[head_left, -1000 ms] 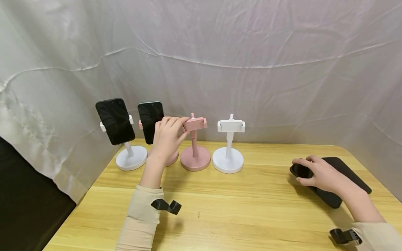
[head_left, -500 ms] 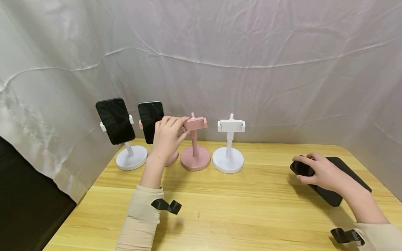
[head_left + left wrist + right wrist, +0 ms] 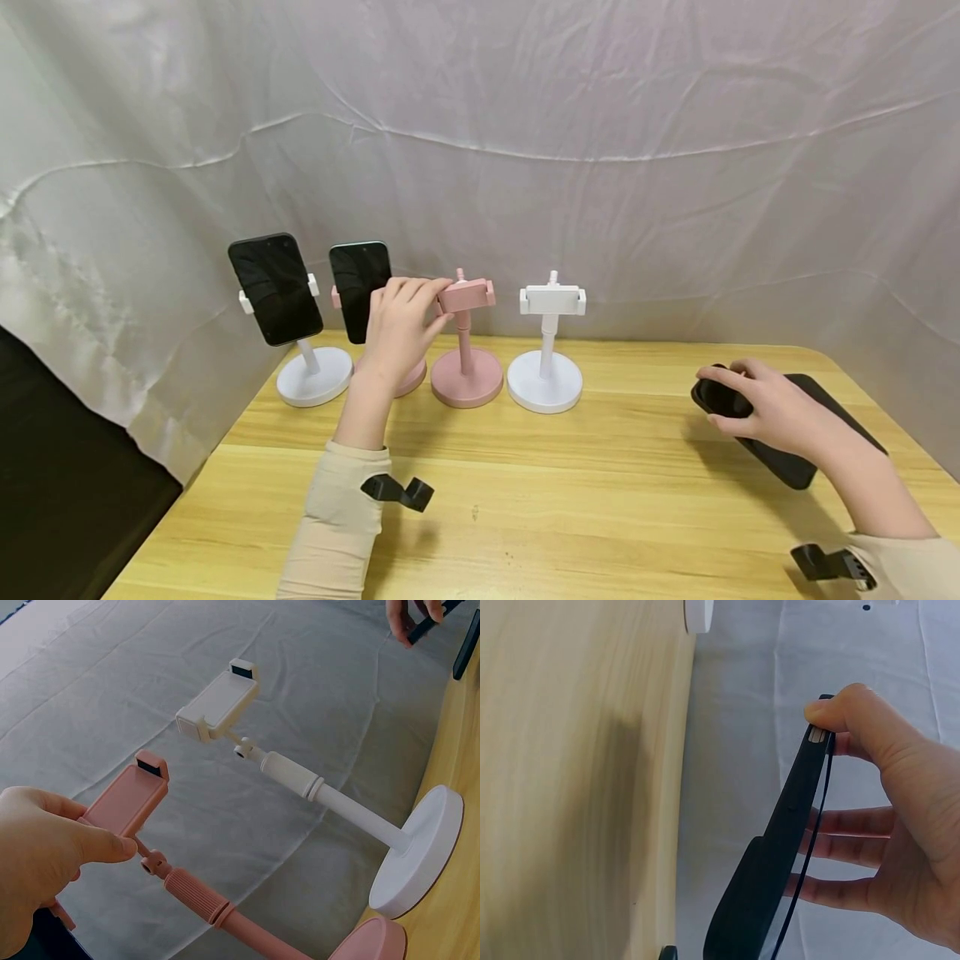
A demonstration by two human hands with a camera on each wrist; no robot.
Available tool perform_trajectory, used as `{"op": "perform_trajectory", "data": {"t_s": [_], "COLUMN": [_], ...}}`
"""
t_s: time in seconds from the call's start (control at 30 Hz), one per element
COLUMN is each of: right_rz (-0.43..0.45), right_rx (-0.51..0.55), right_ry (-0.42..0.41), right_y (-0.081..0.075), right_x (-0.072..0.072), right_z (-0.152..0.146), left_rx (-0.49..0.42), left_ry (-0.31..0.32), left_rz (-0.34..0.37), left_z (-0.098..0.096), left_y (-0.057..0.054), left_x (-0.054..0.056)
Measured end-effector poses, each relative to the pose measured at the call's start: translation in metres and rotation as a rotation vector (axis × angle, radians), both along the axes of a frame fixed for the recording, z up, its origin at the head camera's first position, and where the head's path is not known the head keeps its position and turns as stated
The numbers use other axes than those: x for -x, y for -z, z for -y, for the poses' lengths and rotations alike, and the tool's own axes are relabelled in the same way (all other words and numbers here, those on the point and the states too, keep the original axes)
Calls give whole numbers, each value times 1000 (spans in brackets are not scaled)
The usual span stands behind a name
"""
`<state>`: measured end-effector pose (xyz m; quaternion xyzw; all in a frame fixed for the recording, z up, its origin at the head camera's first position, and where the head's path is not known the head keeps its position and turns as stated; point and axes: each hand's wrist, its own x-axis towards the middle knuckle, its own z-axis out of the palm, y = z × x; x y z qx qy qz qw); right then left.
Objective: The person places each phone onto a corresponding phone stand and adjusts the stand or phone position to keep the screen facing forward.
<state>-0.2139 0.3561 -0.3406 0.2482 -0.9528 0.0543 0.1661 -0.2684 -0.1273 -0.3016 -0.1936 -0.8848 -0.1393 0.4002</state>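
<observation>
My left hand (image 3: 397, 325) pinches the left end of the cradle of a pink phone stand (image 3: 467, 379) between thumb and fingers. In the left wrist view the pink cradle (image 3: 129, 799) is tilted, and the thumb lies along its lower edge. At the right, my right hand (image 3: 787, 421) holds a black phone (image 3: 726, 400) by its edges. From the right wrist view the phone (image 3: 780, 817) appears nearly edge-on, above the wood, with the thumb at its top end and the fingers behind. A flat black slab (image 3: 832, 404) lies partly hidden behind this hand.
Left of the pink stand, a white stand (image 3: 313, 379) and a second pink stand (image 3: 412, 381) each bear a phone, the latter partly behind my left hand. To the right stands a white stand (image 3: 545, 383) with a bare cradle. Grey cloth (image 3: 600, 208) hangs behind the table.
My right hand has lifted the black phone slightly and its shadow has spread on the table. My left hand keeps its place on the pink stand.
</observation>
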Motion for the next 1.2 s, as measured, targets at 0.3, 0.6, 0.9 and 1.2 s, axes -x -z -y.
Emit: {"op": "perform_trajectory", "data": {"t_s": [0.3, 0.6, 0.9, 1.2], "right_rz": [-6, -81, -127, -173], "right_rx": [6, -1, 4, -5], "right_ry": [-27, -88, -144, -200], "right_y": [-7, -7, -7, -8], "right_x": [-5, -9, -11, -13], "right_z": [9, 17, 26, 35], "left_rx": [0, -5, 0, 4], "left_ry": [5, 8, 7, 0], "left_rz": [-12, -6, -7, 5], "left_z": [0, 0, 0, -1], "left_y": [1, 0, 0, 0], "left_x": [1, 0, 0, -1]}}
